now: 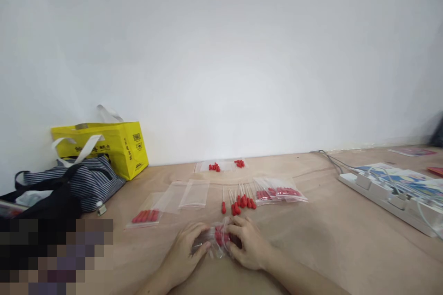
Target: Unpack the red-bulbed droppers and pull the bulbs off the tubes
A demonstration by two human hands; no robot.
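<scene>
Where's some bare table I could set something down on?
Bare table lies between the right hand and power strip; a smaller patch, between the left hand and leftmost packet. Crowded: just beyond the hands, with red-tipped pieces and clear packets.

Soft lt, wall (235,69) brightest mid; shadows under hands (249,243); btm-L pixelated.
</scene>
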